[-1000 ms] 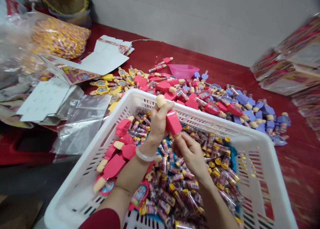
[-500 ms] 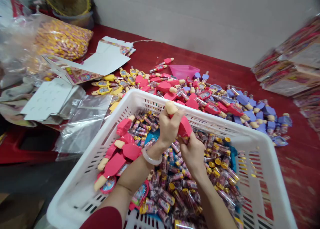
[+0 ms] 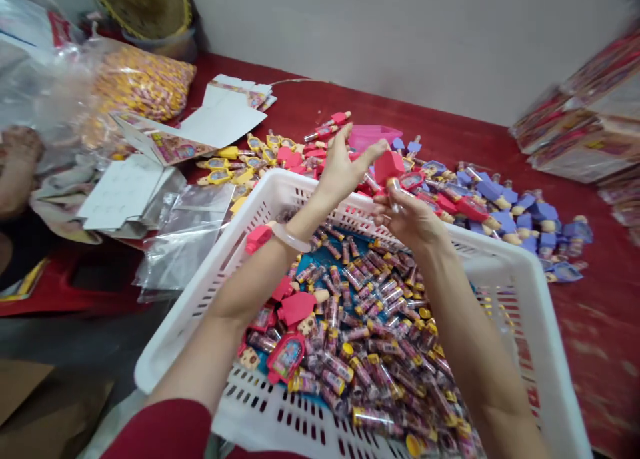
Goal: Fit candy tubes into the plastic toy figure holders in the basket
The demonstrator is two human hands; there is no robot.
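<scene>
One red toy point(image 3: 389, 167), upper centre | right hand point(image 3: 415, 220): fingers pinching it | left hand point(image 3: 341, 172): fingers spread, empty | loose pinch might drop it

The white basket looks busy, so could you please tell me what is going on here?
At the basket, a person's right hand holds a red piece by its lower end, with the left hand open beside it. Capped tubes and more red pieces lie in the basket; a mixed yellow, red and purple heap lies behind it.
</scene>
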